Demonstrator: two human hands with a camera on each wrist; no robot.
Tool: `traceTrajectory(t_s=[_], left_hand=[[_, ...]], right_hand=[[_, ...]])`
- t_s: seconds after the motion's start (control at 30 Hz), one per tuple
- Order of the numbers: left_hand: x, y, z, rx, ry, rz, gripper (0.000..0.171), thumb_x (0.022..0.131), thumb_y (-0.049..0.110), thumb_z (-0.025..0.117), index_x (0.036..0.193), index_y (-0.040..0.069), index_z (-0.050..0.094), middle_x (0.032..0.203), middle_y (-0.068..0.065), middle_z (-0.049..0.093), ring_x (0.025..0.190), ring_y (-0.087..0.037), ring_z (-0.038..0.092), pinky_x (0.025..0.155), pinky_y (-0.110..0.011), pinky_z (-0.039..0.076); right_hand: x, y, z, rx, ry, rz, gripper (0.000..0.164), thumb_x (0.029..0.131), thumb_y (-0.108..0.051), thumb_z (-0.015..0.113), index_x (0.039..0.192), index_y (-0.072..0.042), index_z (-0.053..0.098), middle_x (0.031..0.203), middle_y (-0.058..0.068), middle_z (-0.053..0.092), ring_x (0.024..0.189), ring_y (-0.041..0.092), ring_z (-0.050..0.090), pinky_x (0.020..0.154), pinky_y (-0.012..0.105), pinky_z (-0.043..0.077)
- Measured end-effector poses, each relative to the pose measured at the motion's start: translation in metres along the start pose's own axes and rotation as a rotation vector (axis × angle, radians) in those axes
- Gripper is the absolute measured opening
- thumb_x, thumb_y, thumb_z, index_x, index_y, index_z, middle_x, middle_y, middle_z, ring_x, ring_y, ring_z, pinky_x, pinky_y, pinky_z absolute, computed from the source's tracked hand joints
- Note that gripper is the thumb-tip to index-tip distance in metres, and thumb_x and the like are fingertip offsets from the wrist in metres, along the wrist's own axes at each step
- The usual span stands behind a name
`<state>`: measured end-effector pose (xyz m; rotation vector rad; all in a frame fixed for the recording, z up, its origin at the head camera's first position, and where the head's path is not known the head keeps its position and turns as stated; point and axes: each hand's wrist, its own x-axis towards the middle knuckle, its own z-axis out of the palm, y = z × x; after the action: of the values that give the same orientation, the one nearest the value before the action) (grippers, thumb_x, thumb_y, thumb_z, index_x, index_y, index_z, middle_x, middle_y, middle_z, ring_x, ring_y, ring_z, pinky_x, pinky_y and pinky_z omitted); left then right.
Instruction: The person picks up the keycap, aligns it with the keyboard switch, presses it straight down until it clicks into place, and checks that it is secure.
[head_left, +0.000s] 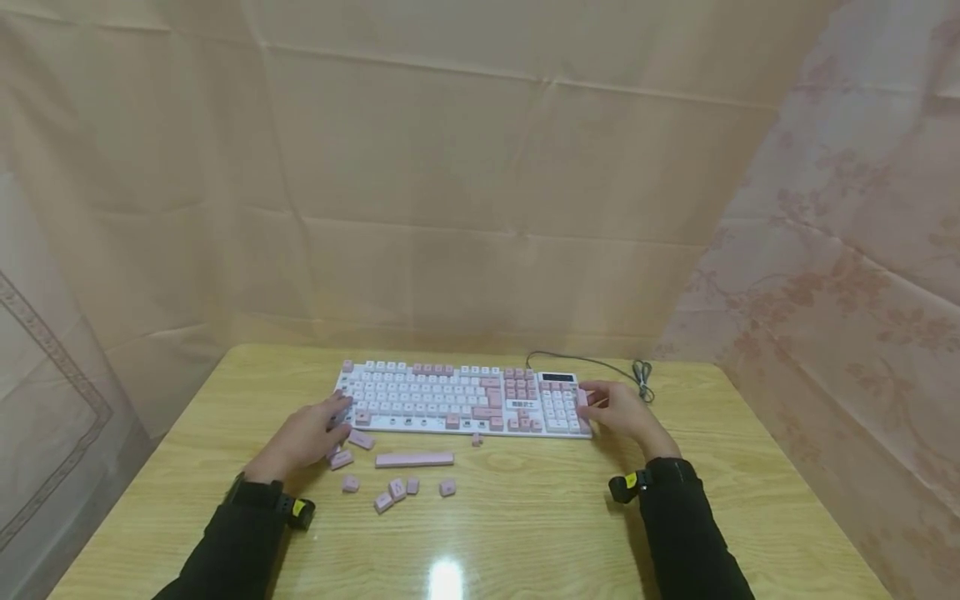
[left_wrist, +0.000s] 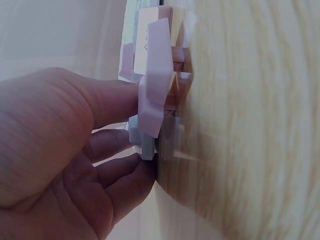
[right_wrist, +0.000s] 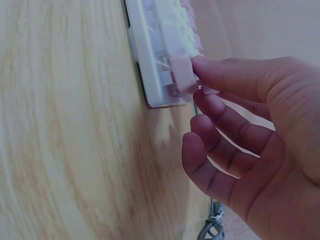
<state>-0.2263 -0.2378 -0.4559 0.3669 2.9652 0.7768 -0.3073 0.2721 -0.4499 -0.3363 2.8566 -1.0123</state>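
A white and pink keyboard [head_left: 420, 423] lies toward the back of the table. My left hand [head_left: 309, 432] grips its left end, fingers at the side edge and thumb at the near corner. In the left wrist view, loose pink keycaps [left_wrist: 159, 60] stand before the thumb tip, partly covering the keyboard's end. My right hand [head_left: 618, 408] is at the other end, where thumb and index finger pinch a tall pink keycap [head_left: 582, 400] at the number pad's edge. Another pink keycap [right_wrist: 184, 75] sits beside that thumb in the right wrist view; the other fingers curl below.
A long pink spacebar [head_left: 415, 460] and several loose keycaps [head_left: 397, 488] lie on the wooden table [head_left: 540, 517] in front of the keyboard. A bundled cable [head_left: 642, 379] lies behind the right hand. Curtains [head_left: 465, 192] hang at the back and sides.
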Motion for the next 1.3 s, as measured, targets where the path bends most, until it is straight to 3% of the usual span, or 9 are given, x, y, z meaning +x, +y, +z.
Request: traceTrajectory(t_s=[0.17, 0.37, 0.5, 0.6, 0.67, 1.0, 1.17, 1.3], left_hand=[[0.000, 0.000, 0.000, 0.003, -0.003, -0.005, 0.049, 0.100, 0.012, 0.063, 0.143, -0.006, 0.051, 0.151, -0.034, 0.038, 0.134, -0.049, 0.045, 0.103, -0.057, 0.044], [0.002, -0.001, 0.001, -0.003, -0.011, -0.013, 0.049, 0.100, 0.012, 0.063, 0.144, -0.006, 0.050, 0.152, -0.034, 0.037, 0.134, -0.050, 0.044, 0.107, -0.061, 0.038], [0.001, -0.002, 0.001, -0.006, -0.008, -0.002, 0.049, 0.100, 0.013, 0.063, 0.144, -0.006, 0.050, 0.151, -0.035, 0.037, 0.131, -0.048, 0.049, 0.092, -0.048, 0.050], [0.001, -0.002, 0.000, -0.009, -0.004, 0.006, 0.050, 0.099, 0.013, 0.064, 0.144, -0.006, 0.050, 0.151, -0.035, 0.037, 0.124, -0.043, 0.057, 0.077, -0.040, 0.045], [0.001, -0.002, 0.000, -0.011, -0.001, 0.007, 0.050, 0.099, 0.013, 0.064, 0.144, -0.006, 0.050, 0.151, -0.035, 0.037, 0.120, -0.041, 0.061, 0.075, -0.039, 0.045], [0.002, -0.002, 0.002, 0.005, 0.005, -0.001, 0.049, 0.100, 0.012, 0.062, 0.144, -0.006, 0.050, 0.151, -0.034, 0.037, 0.130, -0.048, 0.050, 0.084, -0.044, 0.048], [0.002, -0.003, 0.002, 0.005, -0.001, -0.016, 0.049, 0.101, 0.013, 0.061, 0.145, -0.006, 0.049, 0.153, -0.033, 0.036, 0.133, -0.049, 0.046, 0.103, -0.056, 0.044], [0.001, -0.003, 0.003, -0.001, 0.002, -0.010, 0.049, 0.100, 0.012, 0.062, 0.145, -0.006, 0.049, 0.152, -0.034, 0.036, 0.132, -0.049, 0.048, 0.101, -0.055, 0.046]], right_hand=[[0.000, 0.001, 0.001, -0.001, -0.006, -0.007, 0.050, 0.090, -0.019, 0.077, 0.134, 0.000, 0.063, 0.103, 0.010, 0.071, 0.095, 0.026, 0.066, 0.074, 0.034, 0.053], [0.002, 0.005, 0.001, 0.020, -0.014, -0.019, 0.051, 0.090, -0.020, 0.078, 0.134, 0.002, 0.062, 0.104, 0.010, 0.071, 0.095, 0.027, 0.067, 0.074, 0.033, 0.054], [0.004, 0.009, 0.000, 0.028, -0.024, -0.033, 0.051, 0.091, -0.021, 0.077, 0.134, 0.001, 0.063, 0.104, 0.011, 0.071, 0.096, 0.029, 0.067, 0.073, 0.033, 0.055], [0.005, 0.011, 0.000, 0.038, -0.040, -0.024, 0.050, 0.092, -0.022, 0.077, 0.135, -0.001, 0.063, 0.106, 0.011, 0.070, 0.099, 0.031, 0.067, 0.072, 0.033, 0.055], [0.006, 0.011, -0.001, 0.044, -0.052, -0.008, 0.050, 0.092, -0.023, 0.077, 0.136, -0.003, 0.063, 0.107, 0.011, 0.069, 0.101, 0.031, 0.066, 0.071, 0.032, 0.054], [0.007, 0.010, 0.001, 0.065, -0.071, 0.034, 0.050, 0.093, -0.024, 0.076, 0.137, -0.005, 0.063, 0.110, 0.011, 0.067, 0.105, 0.032, 0.064, 0.072, 0.031, 0.053], [0.005, 0.010, 0.001, 0.076, -0.082, 0.052, 0.049, 0.097, -0.029, 0.070, 0.139, -0.005, 0.062, 0.118, 0.014, 0.066, 0.110, 0.034, 0.062, 0.076, 0.033, 0.054], [0.005, 0.013, 0.002, 0.081, -0.076, 0.051, 0.047, 0.098, -0.029, 0.068, 0.138, -0.005, 0.062, 0.119, 0.013, 0.066, 0.108, 0.033, 0.062, 0.076, 0.033, 0.053]])
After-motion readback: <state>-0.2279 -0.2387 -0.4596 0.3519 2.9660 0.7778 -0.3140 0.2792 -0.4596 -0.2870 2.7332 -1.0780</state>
